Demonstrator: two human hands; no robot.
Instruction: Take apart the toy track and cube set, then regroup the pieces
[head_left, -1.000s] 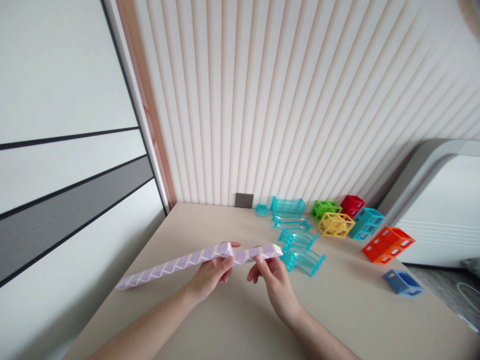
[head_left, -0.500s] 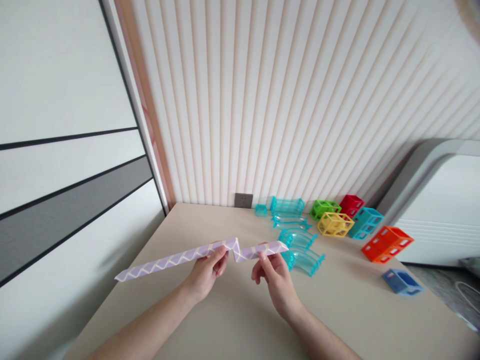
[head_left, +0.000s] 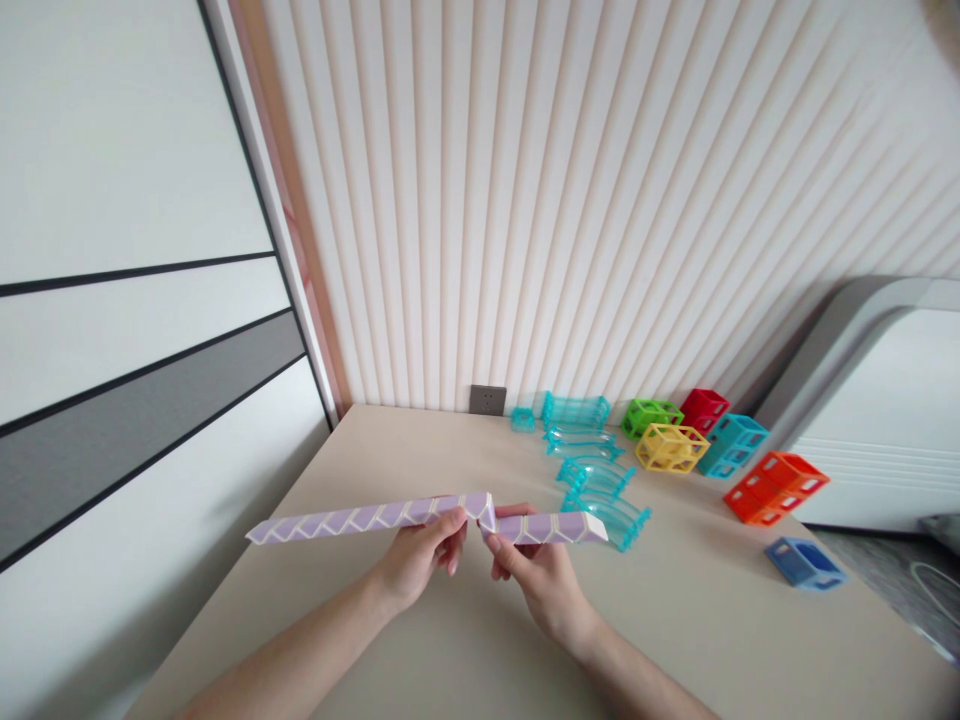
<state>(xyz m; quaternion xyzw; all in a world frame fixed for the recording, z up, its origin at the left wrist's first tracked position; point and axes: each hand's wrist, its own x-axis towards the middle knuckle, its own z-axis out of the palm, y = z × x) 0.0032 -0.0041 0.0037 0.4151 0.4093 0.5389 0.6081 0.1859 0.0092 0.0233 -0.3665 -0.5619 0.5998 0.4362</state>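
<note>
A lilac and white twist-puzzle snake (head_left: pixel 352 520) is held up above the table, stretched out in two nearly straight stretches with a kink between them. My left hand (head_left: pixel 420 558) is closed on the longer stretch, just left of the kink, thumb on top. My right hand (head_left: pixel 544 585) grips the shorter stretch close to the kink, thumb in front and fingers behind. The long end points left, while the short end reaches right, in front of the clear teal track pieces (head_left: pixel 615 515). Some of my fingers are hidden behind the snake.
Along the back right of the table (head_left: pixel 420 450) stand open-frame blocks: green (head_left: pixel 651 418), yellow (head_left: pixel 671 448), red (head_left: pixel 703 410), teal (head_left: pixel 733 446), orange (head_left: pixel 776 488) and blue (head_left: pixel 806 563). A dark socket (head_left: pixel 487 400) is on the ribbed wall behind.
My right hand has slid left along the short stretch, up to the kink. The snake has shifted slightly right and lies more level, its right end lower and turned. Both hands keep their hold.
</note>
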